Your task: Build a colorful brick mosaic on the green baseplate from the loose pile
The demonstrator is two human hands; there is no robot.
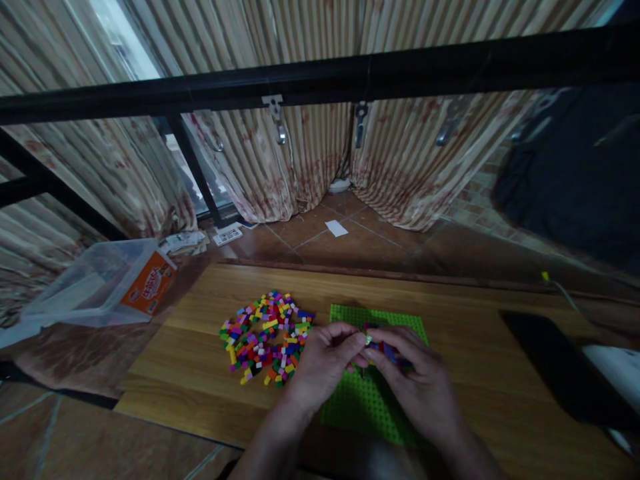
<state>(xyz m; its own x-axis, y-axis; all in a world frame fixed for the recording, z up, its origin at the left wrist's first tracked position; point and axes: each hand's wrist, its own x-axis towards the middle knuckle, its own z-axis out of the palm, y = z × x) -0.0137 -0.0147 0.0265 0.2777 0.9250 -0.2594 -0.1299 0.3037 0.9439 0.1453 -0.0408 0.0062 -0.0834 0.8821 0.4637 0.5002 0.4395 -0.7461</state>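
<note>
- Left hand [327,363]: thumb and forefinger pinched on a small pale green piece [369,339], above the building plate.
- Right hand [417,380]: thumb and forefinger closed on the same piece from the other side; the two hands nearly meet at the fingertips.
- Building plate [345,407], green, studded: flat on the table, beneath both hands and partly covered by them.
- Bricks in dark blue and red [389,352]: seen behind the right fingers, over the plate; whether attached or held, cannot be told.
- Brick pile [260,343], many colours: loose on the table, left of the plate, with bare wood showing through gaps.
- Table [185,360]: wooden top, under plate and pile.
- Dark flat item [555,363]: right part of the table, well apart from the hands.
- Plastic box [105,267], clear, with orange label [149,283]: beyond the table's left end.
- Black rail [320,83] with metal hooks [277,120]: across the view, before striped curtains [300,160].
- White paper [336,228]: on the tiled floor behind the table.
</note>
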